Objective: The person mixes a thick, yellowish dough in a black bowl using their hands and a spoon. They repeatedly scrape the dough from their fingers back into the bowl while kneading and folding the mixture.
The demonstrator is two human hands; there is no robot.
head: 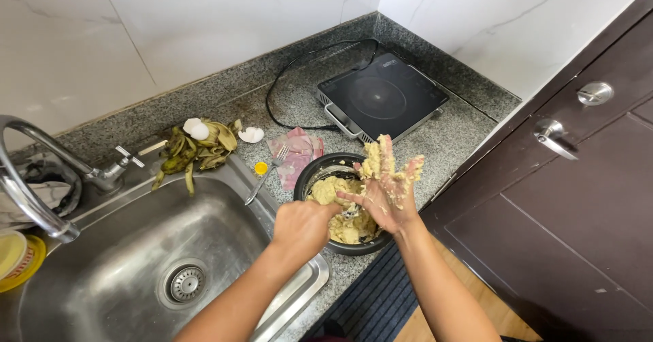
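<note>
A black bowl [314,172] of pale yellow dough [331,191] sits on the speckled granite counter [442,141], just below the spread fingers of the right hand [388,185] and right at the knuckles of the left hand [303,225]. The right hand is held open over the bowl, palm turned inward, its fingers fanned apart and thickly caked with the same dough, clumps clinging up to the fingertips. The left hand is closed into a fist and grips a metal utensil [351,211], only a small piece of which shows past the fist, against the right palm; which kind of utensil it is cannot be told. More dough lies in the bowl under both hands. Just beyond the bowl, past the left fingers, a fork [269,172] lies across the sink edge beside a crumpled pink wrapper [297,153] and a small yellow cap [261,168]. Farther out from the left hand lie banana peels [197,153] and broken eggshells [251,134] at the back of the steel sink [136,247], with the tap [41,172] well off to that side. Beyond the right fingertips a black induction cooktop [381,97] stands in the corner with its cord [292,76] looped along the wall, and a dark brown door [578,199] with metal handles stands off to the right hand's outer side
</note>
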